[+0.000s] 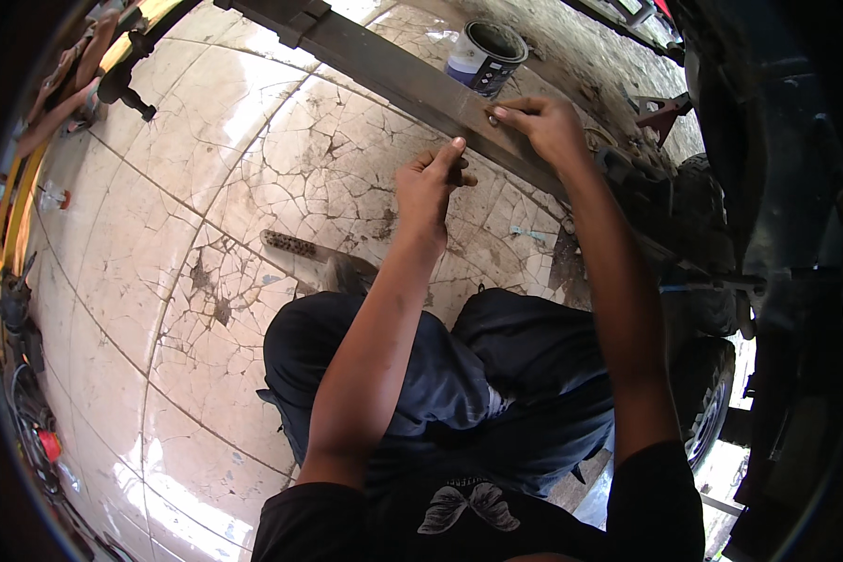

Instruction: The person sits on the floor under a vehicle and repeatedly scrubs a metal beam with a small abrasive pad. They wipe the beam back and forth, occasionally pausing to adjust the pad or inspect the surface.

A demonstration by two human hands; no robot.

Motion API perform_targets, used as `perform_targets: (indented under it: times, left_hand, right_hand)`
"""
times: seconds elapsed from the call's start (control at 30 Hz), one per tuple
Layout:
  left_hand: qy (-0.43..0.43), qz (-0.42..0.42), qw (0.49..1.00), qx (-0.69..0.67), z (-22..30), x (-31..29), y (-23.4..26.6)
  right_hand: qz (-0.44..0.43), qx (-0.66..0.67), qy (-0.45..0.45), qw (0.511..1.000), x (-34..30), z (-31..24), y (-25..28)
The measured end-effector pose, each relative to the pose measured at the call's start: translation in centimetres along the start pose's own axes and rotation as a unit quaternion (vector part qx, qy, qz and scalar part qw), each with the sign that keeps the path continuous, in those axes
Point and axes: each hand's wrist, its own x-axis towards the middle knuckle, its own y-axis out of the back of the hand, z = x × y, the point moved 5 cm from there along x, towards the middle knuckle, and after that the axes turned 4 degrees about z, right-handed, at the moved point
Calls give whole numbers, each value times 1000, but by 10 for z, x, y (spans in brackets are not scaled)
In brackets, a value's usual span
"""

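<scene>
Beam [395, 77] beside right hand [551, 133], pinching small piece [493, 121]; left hand [423, 187] curled, grip unclear.

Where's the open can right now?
In the head view, the open can is near the top, a little right of centre, just beyond the long metal beam and past the right hand's fingertips.

- Long, dark, scuffed metal beam [393, 73], slanting from far left to nearer right.
- Small brownish piece [493, 120], perhaps a bolt, over the beam's right half.
</scene>
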Motion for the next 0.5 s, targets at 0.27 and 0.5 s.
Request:
perform_targets:
  times: [0.27, 0.5]
  left_hand:
    - [12, -51, 999, 7, 5, -5, -6]
    - [-43, -138, 986, 84, 0, -5, -16]
  right_hand:
    - [1, 5, -39, 999, 11, 0, -16]
    - [38, -43, -78, 995, -24, 22, 21]
